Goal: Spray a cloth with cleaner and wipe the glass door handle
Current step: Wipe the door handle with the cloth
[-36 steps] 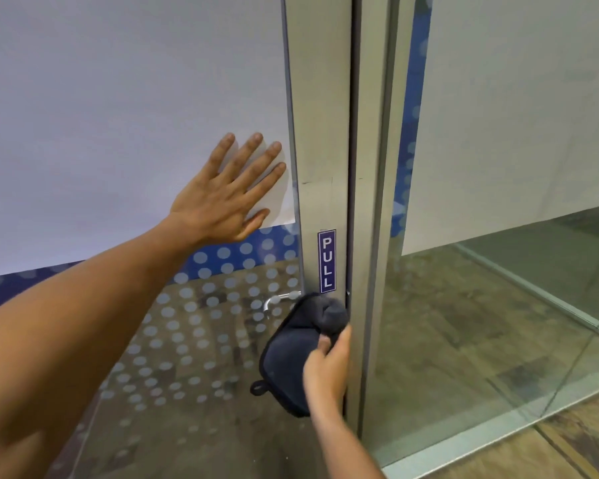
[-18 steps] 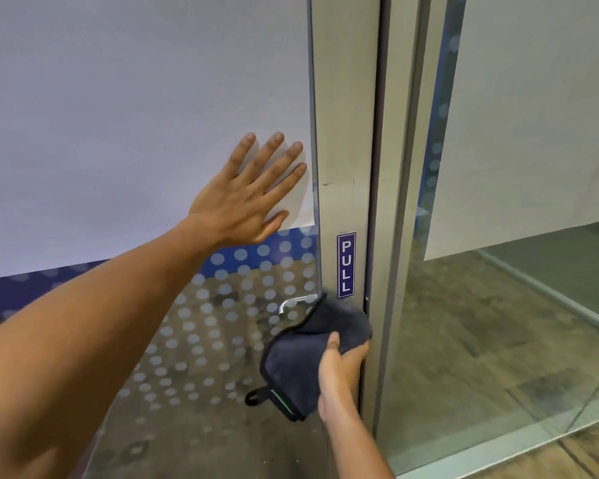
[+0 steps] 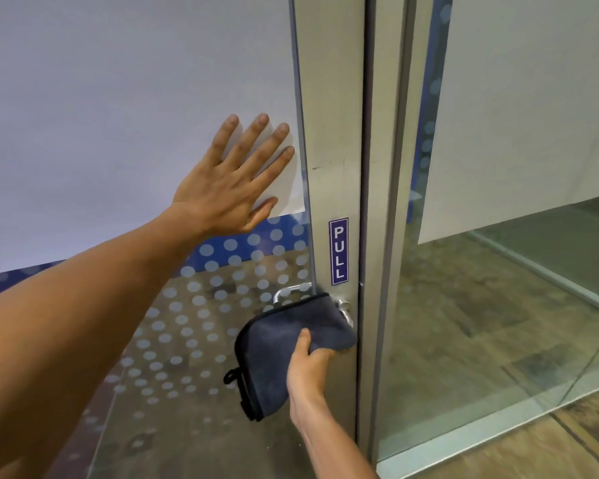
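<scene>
Just below the handle (image 3: pixel 343 311), nearest the camera, the right hand (image 3: pixel 308 371) reaches up from the bottom edge and pinches a folded dark grey cloth (image 3: pixel 284 354), thumb on its front face and the other fingers hidden behind it. The cloth's upper edge lies over the handle, so that only a short silver stretch shows at the cloth's right corner; its lower part hangs down to the left, with a small loop at the left edge. Left of the handle, a second curved silver lever (image 3: pixel 289 292) shows through the dotted glass. Straight above the handle, a blue PULL sign (image 3: pixel 338 251) is stuck upright on the metal door frame (image 3: pixel 332 115). Further up and left of the handle, the left hand (image 3: pixel 230 184) lies flat on the glass (image 3: pixel 118 98), fingers spread and holding nothing.
</scene>
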### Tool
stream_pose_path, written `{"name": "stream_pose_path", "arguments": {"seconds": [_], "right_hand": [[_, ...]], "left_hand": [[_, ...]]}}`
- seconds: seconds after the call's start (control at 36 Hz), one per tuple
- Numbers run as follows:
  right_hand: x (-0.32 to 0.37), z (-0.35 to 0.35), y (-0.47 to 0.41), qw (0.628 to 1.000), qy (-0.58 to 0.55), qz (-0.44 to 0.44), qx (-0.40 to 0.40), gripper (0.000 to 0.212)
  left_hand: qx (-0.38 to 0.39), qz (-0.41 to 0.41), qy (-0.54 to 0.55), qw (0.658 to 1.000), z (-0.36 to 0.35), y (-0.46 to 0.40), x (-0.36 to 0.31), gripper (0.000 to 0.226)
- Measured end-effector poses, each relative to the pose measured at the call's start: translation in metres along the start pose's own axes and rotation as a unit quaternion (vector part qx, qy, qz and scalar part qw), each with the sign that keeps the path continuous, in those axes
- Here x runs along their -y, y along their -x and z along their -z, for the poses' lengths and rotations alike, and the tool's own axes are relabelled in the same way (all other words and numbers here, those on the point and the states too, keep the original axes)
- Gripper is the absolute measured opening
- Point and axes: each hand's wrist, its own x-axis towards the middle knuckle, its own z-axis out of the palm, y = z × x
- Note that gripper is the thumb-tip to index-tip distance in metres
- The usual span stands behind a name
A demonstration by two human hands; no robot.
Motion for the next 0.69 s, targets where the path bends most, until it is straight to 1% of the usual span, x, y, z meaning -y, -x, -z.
{"name": "stream_pose_path", "arguments": {"seconds": [0.06,0.11,0.17,0.22,0.25,0.31,0.36,0.42,0.44,0.5,0.56,0.61,0.67,0.69], "right_hand": [[-0.004,-0.004,0.015,0.997,0.006,-0.041,0.065,0.039],[-0.008,-0.014,0.030,0.989,-0.018,-0.087,0.115,0.024],[-0.012,-0.022,0.042,0.985,-0.028,-0.100,0.135,0.019],[-0.014,-0.022,0.054,0.985,-0.015,-0.087,0.151,0.028],[-0.016,-0.021,0.060,0.983,-0.008,-0.078,0.168,0.033],[-0.018,-0.012,0.070,0.977,0.010,-0.054,0.205,0.038],[-0.018,0.002,0.075,0.976,0.050,-0.008,0.213,0.051],[-0.017,0.018,0.069,0.977,0.075,0.034,0.197,0.069],[-0.012,0.026,0.063,0.980,0.071,0.051,0.177,0.072],[0.003,0.041,0.048,0.990,0.031,0.077,0.113,0.070],[0.022,0.054,0.029,0.995,-0.029,0.088,0.042,0.061],[0.045,0.062,0.010,0.994,-0.068,0.084,0.006,0.057],[0.065,0.064,-0.009,0.995,-0.049,0.091,-0.009,0.063],[0.073,0.063,-0.019,0.995,-0.021,0.094,-0.019,0.068]], "left_hand": [[0.004,-0.001,0.002,1.000,0.001,0.001,0.000,0.079],[0.002,0.000,0.011,1.000,0.001,0.003,0.002,0.079],[-0.001,0.001,0.019,1.000,0.001,0.001,0.002,0.080],[0.000,0.002,0.022,1.000,0.002,-0.001,-0.001,0.081],[0.001,0.001,0.022,1.000,0.002,-0.002,-0.002,0.081],[0.002,0.000,0.027,1.000,0.003,-0.002,-0.003,0.081],[0.000,-0.002,0.023,1.000,0.003,-0.003,-0.003,0.081],[-0.008,-0.003,0.021,1.000,0.002,-0.003,-0.003,0.080],[-0.011,-0.004,0.020,1.000,0.001,-0.003,-0.003,0.080],[-0.017,-0.003,0.019,1.000,0.001,-0.004,-0.002,0.080],[-0.023,-0.002,0.015,1.000,0.000,-0.003,-0.002,0.079],[-0.024,-0.003,0.006,1.000,0.000,-0.003,-0.003,0.078],[-0.021,-0.003,0.002,1.000,-0.001,-0.003,-0.003,0.078],[-0.022,-0.003,0.002,1.000,-0.001,-0.003,-0.003,0.078]]}}
